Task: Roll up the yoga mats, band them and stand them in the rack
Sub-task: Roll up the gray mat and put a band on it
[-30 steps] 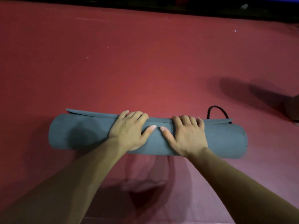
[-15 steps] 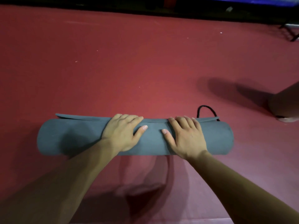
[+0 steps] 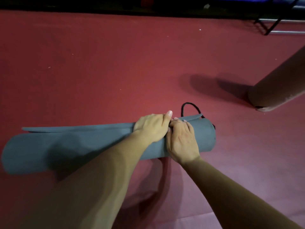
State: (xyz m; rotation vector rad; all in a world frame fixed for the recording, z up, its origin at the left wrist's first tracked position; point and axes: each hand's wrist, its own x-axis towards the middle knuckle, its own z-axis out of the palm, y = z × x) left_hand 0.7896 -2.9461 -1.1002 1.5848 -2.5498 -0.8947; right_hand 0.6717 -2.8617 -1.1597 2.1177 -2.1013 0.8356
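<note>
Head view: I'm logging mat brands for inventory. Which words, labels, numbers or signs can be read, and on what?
None: no readable text anywhere in view. The grey yoga mat, the black cord, the red floor and the brown cylinder at right show no print. The covered parts of the mat cannot be checked.

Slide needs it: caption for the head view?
Rolled grey yoga mat held down by left hand and right hand on red floor, black cord behind.

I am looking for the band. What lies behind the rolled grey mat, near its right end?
A black cord loop shows on the red floor behind the mat. Where its ends run is hidden by the mat.
</note>
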